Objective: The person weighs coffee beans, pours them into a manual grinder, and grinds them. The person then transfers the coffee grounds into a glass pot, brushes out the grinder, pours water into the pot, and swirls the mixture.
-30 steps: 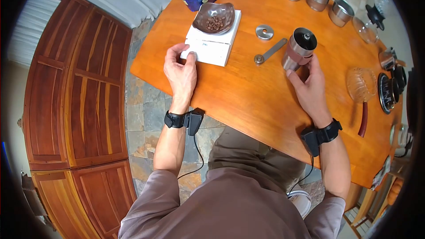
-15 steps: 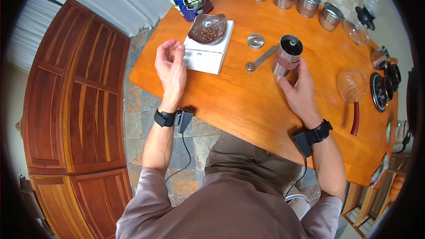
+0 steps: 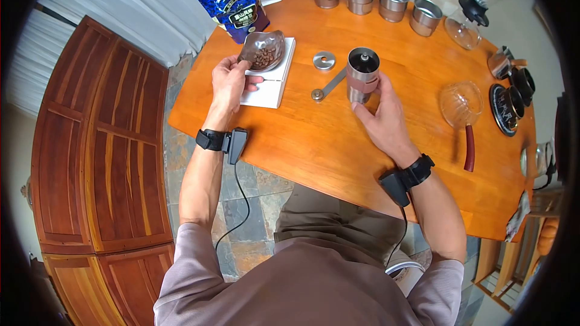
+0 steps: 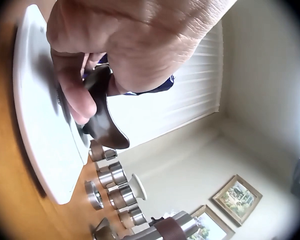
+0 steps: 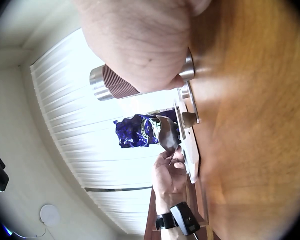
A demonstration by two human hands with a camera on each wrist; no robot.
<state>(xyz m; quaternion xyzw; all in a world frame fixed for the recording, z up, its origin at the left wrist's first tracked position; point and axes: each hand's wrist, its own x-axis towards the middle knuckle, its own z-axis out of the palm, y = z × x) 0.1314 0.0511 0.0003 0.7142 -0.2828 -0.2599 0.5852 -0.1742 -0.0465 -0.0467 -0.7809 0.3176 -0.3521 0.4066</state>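
My left hand (image 3: 229, 87) pinches the near left edge of a dark, wavy-rimmed bowl (image 3: 275, 47) between thumb and fingers. Coffee beans (image 3: 264, 58) lie in the bowl, which is over a white kitchen scale (image 3: 264, 92). In the left wrist view the fingers curl under the bowl (image 4: 104, 122), close over the scale (image 4: 42, 117). My right hand (image 3: 386, 119) grips a steel hand coffee grinder (image 3: 362, 77) with a brown band, upright on the table, its lid off and its shaft showing. A grinder crank (image 3: 329, 86) and a round metal lid (image 3: 324, 60) lie left of the grinder.
A blue coffee bag (image 3: 232, 9) stands behind the bowl. Several steel cups (image 3: 394, 5) line the back edge. To the right are a glass dripper stand (image 3: 464, 32), a glass pot with a red handle (image 3: 461, 104) and dark cups on a round tray (image 3: 499, 122).
My left hand has moved from the scale's near left edge up to the bowl and taken hold of its rim. My right hand keeps its grip on the grinder. The head view has shifted.
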